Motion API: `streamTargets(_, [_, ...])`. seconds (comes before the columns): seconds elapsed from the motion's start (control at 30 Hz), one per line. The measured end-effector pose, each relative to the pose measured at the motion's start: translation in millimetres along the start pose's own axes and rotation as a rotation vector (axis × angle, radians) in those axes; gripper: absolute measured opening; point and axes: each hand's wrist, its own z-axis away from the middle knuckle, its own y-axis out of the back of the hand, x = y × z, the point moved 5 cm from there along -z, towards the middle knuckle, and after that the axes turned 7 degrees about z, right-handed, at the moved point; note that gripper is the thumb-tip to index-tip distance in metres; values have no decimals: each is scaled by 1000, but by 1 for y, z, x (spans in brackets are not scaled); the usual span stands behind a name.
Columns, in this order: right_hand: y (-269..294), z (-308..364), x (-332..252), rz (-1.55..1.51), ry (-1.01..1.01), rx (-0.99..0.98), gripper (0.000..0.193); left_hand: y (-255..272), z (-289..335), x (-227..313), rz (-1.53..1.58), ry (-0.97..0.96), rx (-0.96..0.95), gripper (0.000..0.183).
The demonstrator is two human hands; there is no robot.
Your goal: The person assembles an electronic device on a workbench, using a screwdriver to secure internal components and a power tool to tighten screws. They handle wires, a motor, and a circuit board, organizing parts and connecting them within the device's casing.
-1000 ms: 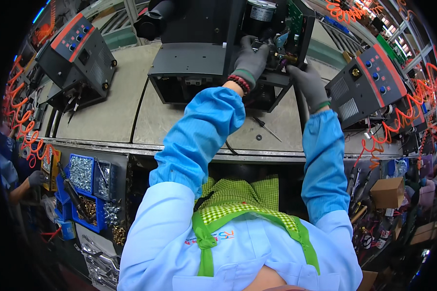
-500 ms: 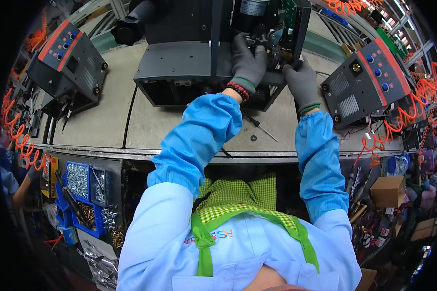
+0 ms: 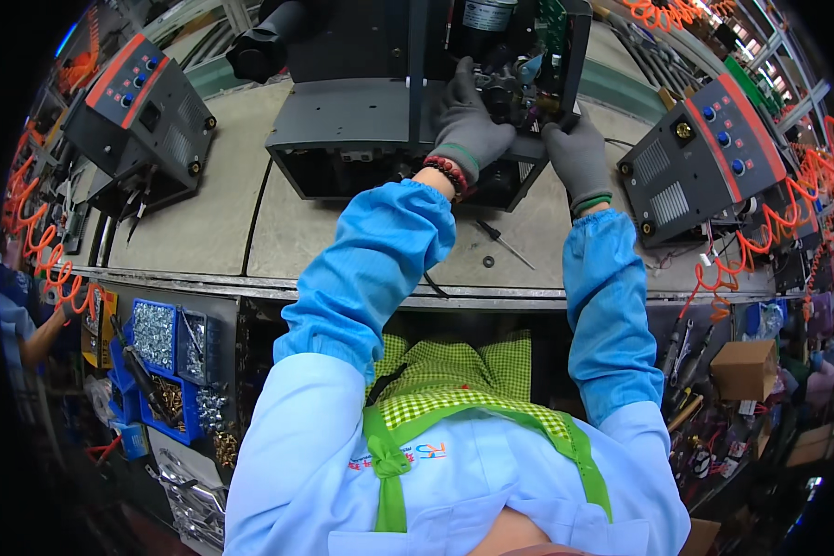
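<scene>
A large dark grey machine housing (image 3: 343, 109) lies on the workbench in front of me with its interior exposed. Inside it are a black cylinder with a pale label (image 3: 487, 17) and a cluster of small dark fittings (image 3: 502, 91). My left hand (image 3: 469, 122), in a grey glove, reaches in beside those fittings. Its index finger stretches upward and its thumb is spread apart; the other fingers are partly hidden. My right hand (image 3: 576, 159), also gloved in grey, grips the right edge of the housing opening. A screwdriver (image 3: 504, 243) rests on the bench below the machine, near a small dark washer (image 3: 488, 262).
Similar grey machines with orange-edged panels stand left (image 3: 144, 120) and right (image 3: 704, 157). Coiled orange hoses (image 3: 760, 243) hang at both sides. Below the bench's left end are blue bins (image 3: 169, 408) of screws. A cardboard box (image 3: 744, 369) sits lower right. Another person's arm (image 3: 39, 341) shows far left.
My left hand has shifted slightly; its index finger and thumb are now wider apart around the dark fittings. My right hand stays at the housing edge. The whole view has moved a little.
</scene>
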Motion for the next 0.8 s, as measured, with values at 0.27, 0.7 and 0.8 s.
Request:
streamTargets(0.27, [-2,0,4,-6,26,9,51,-16,-2,2,27,-74,265,92])
streamTargets(0.7, [0,1,-2,46,12,-14,49,-15,-1,3,218,83,122,91])
streamTargets(0.8, [3,3,-3,31,-20,2,48,-1,5,0,-168,-51,-89,96])
